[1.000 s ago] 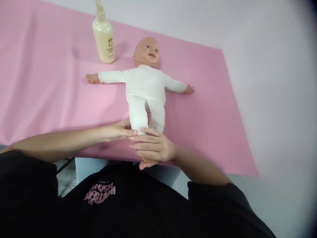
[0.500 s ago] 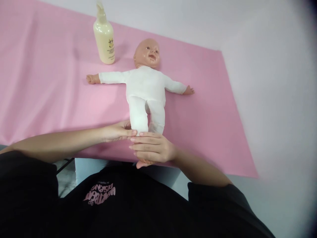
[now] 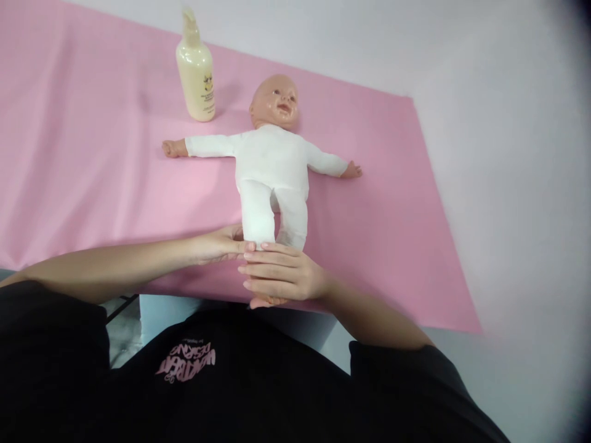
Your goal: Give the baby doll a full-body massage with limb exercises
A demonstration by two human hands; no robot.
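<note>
A baby doll (image 3: 272,157) with a white cloth body lies on its back, arms spread and head away from me. My left hand (image 3: 226,244) grips the lower part of the doll's leg on the left, thumb on top and fingers tucked behind it. My right hand (image 3: 284,271) is wrapped over the same leg's foot end, its fingers pointing left across it. Only the tip of the foot shows below my right hand. The end of the doll's other leg is hidden behind that hand.
A pale yellow pump bottle (image 3: 197,80) stands upright left of the doll's head. Pink cloth (image 3: 378,246) covers the table, with creases at the left. The table's near edge runs just in front of my black shirt (image 3: 240,381). A pale wall lies beyond.
My right hand has shifted very slightly left and up on the doll's foot end. My left hand keeps its grip, and the doll's body stays where it was.
</note>
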